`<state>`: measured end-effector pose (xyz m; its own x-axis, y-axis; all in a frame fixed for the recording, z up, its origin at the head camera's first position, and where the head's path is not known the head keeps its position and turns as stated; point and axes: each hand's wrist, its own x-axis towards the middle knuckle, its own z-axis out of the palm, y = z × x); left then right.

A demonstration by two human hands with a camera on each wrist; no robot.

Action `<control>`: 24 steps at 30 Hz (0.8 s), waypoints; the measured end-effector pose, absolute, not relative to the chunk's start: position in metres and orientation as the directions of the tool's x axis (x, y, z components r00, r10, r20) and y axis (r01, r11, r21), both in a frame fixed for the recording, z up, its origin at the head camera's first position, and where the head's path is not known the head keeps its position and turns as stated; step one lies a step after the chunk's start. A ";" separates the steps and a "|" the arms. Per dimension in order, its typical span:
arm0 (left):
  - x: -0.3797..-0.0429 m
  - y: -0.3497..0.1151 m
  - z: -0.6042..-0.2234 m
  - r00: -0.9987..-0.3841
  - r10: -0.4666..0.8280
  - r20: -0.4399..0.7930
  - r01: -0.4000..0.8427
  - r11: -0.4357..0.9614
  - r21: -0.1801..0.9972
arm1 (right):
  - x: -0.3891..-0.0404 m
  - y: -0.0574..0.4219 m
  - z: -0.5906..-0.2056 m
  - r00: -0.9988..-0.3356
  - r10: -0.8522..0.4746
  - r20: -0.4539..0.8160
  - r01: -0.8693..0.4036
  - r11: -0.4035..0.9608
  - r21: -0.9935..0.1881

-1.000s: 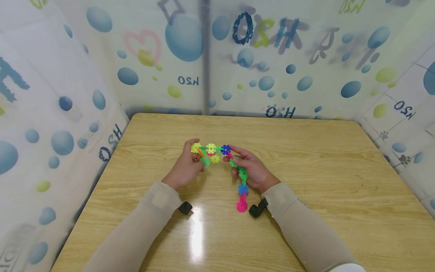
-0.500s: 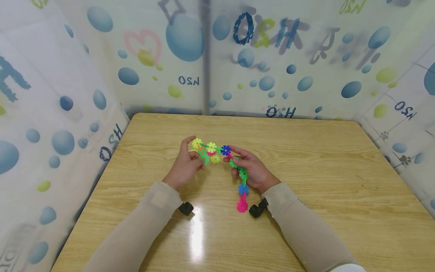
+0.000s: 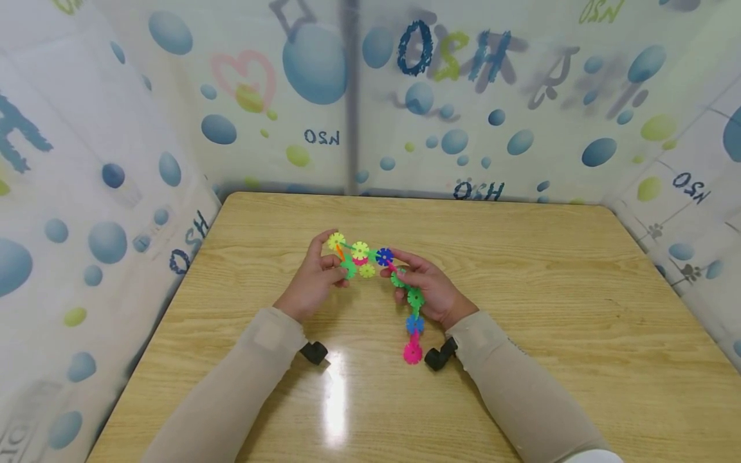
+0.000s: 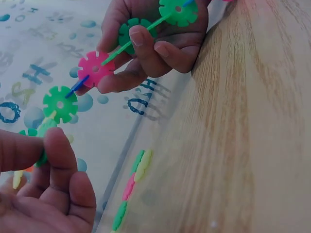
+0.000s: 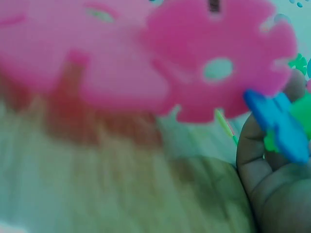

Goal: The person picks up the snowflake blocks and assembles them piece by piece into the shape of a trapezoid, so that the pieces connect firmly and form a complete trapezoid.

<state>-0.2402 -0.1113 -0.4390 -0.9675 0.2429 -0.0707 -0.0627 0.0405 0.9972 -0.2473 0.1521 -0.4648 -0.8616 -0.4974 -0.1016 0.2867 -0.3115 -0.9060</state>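
A chain of slotted plastic snowflake discs in several colours stretches between my hands, held above the table. My left hand (image 3: 309,283) pinches a green disc (image 3: 349,269) at its left end. Close to those fingers is a yellow disc (image 3: 336,242) joined by an orange one. Farther along, my right hand (image 3: 431,289) grips a green disc (image 3: 397,277) between thumb and fingers, beside a dark blue disc (image 3: 384,256). The chain's tail hangs toward me, ending in a pink disc (image 3: 413,353). In the right wrist view, blurred pink discs (image 5: 218,53) fill the upper part.
Behind the chain, a yellow disc (image 3: 367,271) and several others, green and pink (image 4: 129,187) among them, lie in a short row on the wooden table (image 3: 550,289). Patterned curtains (image 3: 393,96) surround the table's far and side edges. Black wrist cameras (image 3: 441,355) jut inward from the sleeves.
My left hand has tilted its end of the chain, raising the yellow disc slightly away from me, and the green disc has shifted. The right hand is nearly still; the pink tail has dropped slightly.
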 end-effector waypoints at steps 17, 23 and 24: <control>-0.241 -0.114 -0.440 -0.949 0.313 0.043 0.042 -0.009 0.999 | -0.245 0.154 -0.466 -0.815 -0.579 0.027 0.252 -0.396 -0.883; -0.242 -0.116 -0.439 -0.946 0.323 0.037 0.041 0.007 0.999 | -0.244 0.153 -0.464 -0.829 -0.559 0.007 0.248 -0.379 -0.891; -0.242 -0.117 -0.439 -0.946 0.321 0.039 0.043 0.008 0.999 | -0.245 0.153 -0.464 -0.834 -0.552 0.001 0.247 -0.375 -0.894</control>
